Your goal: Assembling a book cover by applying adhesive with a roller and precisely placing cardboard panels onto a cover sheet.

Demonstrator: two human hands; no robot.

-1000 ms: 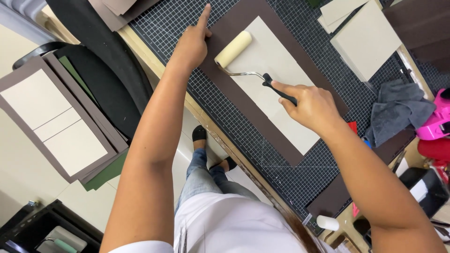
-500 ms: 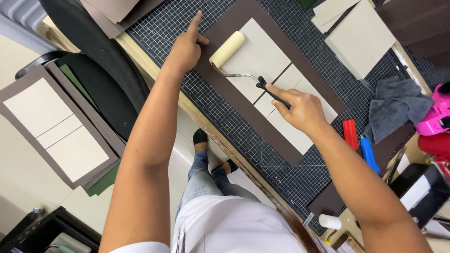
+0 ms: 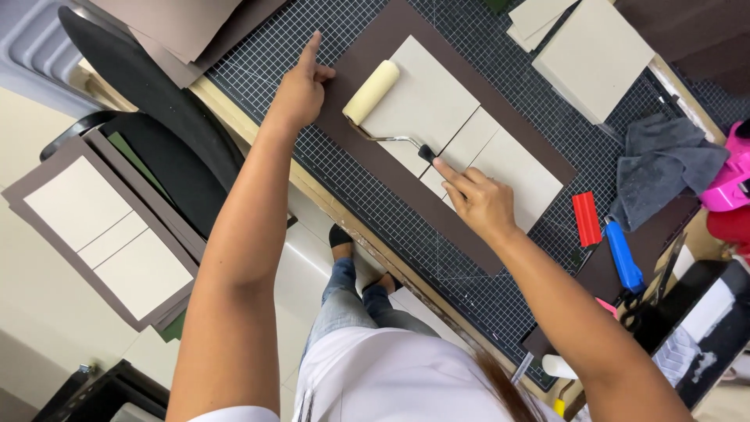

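My right hand (image 3: 478, 202) grips the black handle of a small roller with a cream foam sleeve (image 3: 372, 92). The sleeve rests on the left one of three cream boards (image 3: 426, 101) laid side by side on a dark brown sheet (image 3: 391, 176). That sheet lies on a gridded cutting mat (image 3: 258, 59). My left hand (image 3: 299, 87) presses the brown sheet's left edge, index finger stretched out along it.
A stack of cream boards (image 3: 594, 55) lies at the back right of the mat. A grey cloth (image 3: 664, 160), a red block (image 3: 587, 219), a blue-handled tool (image 3: 623, 256) and scissors are at the right. Finished brown-and-cream covers (image 3: 101, 234) sit on a stool at the left.
The roller has travelled left across the boards, from the right part onto the left board. My right hand followed it. My left hand has stayed on the sheet's edge.
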